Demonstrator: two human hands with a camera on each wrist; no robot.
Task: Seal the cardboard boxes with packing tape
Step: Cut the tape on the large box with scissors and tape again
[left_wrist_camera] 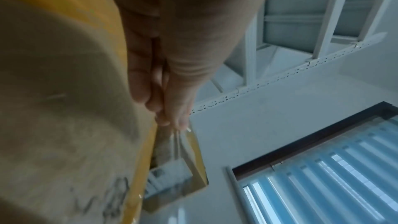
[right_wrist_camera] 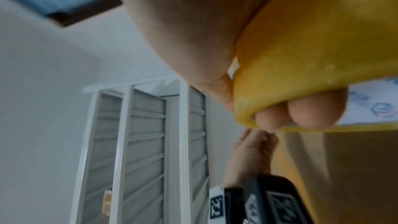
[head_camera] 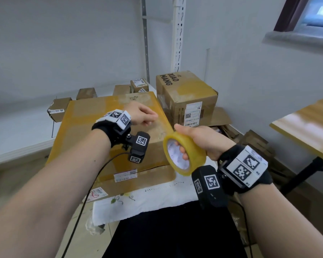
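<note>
A large flat cardboard box [head_camera: 108,120], its top streaked with yellowish tape, lies in the middle of the head view. My left hand [head_camera: 152,118] hovers over the box's far right corner. In the left wrist view its thumb and fingertips [left_wrist_camera: 172,120] pinch a thin, shiny clear strip that looks like the tape's free end [left_wrist_camera: 181,135]. My right hand [head_camera: 183,146] holds the yellow tape roll [head_camera: 185,153] just right of the box. Its fingers are hooked through the core and its thumb lies on the outside. In the right wrist view the roll [right_wrist_camera: 312,48] fills the top right.
A taller box marked XIAO MANG [head_camera: 186,97] stands behind on the right, with several small boxes [head_camera: 86,93] further back. Flattened cardboard [head_camera: 254,142] is piled on the right, beside a wooden table [head_camera: 306,127]. A white shelving upright [head_camera: 178,34] rises against the wall.
</note>
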